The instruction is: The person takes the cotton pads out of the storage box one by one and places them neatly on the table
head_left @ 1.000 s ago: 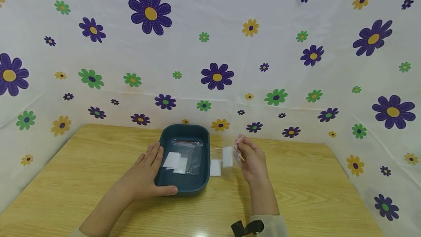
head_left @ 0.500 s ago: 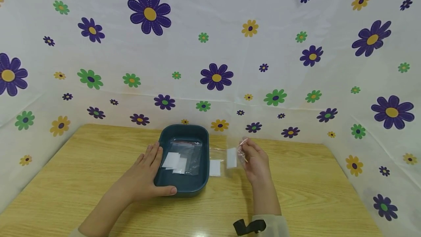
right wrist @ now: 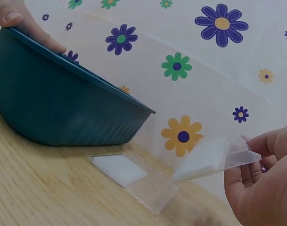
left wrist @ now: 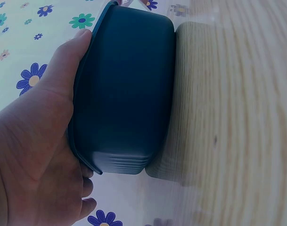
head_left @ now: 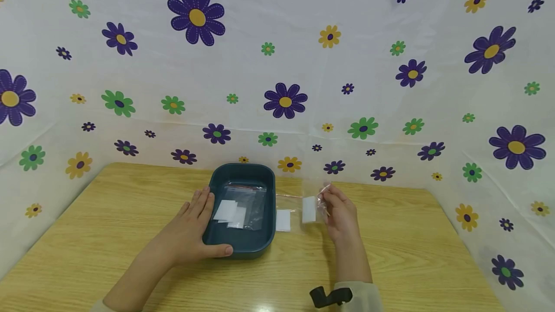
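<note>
Beside the teal plastic bin, my left hand rests on the left and near rim, its fingers straight and its thumb along the front edge. In the bin lie clear zip bags with white rectangular pieces. My right hand pinches the gathered edge of a clear plastic bag with a flat white piece inside, held up over the table. Just right of the bin, another clear bag with a white piece lies flat on the wood.
The wood-grain table carries all of this. Behind it and at both sides hangs a white cloth printed with flowers. A black strap sits at the right sleeve.
My right hand has drifted rightward with the pinched bag, which now hangs farther from the bin and shows more of the flat bag. My left hand has stayed on the rim.
</note>
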Available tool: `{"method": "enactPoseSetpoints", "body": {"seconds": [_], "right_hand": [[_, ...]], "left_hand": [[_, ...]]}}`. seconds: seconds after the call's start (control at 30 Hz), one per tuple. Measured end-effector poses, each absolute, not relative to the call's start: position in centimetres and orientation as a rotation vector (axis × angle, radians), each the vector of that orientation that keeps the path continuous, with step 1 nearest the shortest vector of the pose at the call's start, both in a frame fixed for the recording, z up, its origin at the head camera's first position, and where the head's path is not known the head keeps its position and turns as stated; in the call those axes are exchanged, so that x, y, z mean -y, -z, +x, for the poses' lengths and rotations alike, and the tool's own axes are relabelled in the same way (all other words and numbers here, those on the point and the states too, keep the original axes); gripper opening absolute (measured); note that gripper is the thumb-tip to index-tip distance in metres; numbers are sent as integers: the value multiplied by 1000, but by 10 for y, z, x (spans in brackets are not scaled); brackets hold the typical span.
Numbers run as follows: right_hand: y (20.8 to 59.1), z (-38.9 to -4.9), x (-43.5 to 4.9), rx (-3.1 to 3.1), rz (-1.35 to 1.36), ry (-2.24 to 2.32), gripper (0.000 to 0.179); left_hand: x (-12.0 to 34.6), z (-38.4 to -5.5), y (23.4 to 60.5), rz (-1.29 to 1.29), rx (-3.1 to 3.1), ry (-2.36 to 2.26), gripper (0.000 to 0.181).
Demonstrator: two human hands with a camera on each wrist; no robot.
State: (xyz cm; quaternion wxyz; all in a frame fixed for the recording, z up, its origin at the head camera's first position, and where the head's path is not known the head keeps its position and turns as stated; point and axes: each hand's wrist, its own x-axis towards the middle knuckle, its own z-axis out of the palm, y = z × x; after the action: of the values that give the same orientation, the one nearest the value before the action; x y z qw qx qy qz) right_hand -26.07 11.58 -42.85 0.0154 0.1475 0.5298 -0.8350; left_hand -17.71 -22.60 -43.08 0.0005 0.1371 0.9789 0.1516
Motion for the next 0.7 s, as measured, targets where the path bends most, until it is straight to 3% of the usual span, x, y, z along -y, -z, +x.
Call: {"method": "enactPoseSetpoints", "body": {"seconds": [0.7], "right_hand": [[441,-264,-128,-1605,524,2609,40]], "left_hand": [[225,-175,425,445,-3070,-479,135]]}}
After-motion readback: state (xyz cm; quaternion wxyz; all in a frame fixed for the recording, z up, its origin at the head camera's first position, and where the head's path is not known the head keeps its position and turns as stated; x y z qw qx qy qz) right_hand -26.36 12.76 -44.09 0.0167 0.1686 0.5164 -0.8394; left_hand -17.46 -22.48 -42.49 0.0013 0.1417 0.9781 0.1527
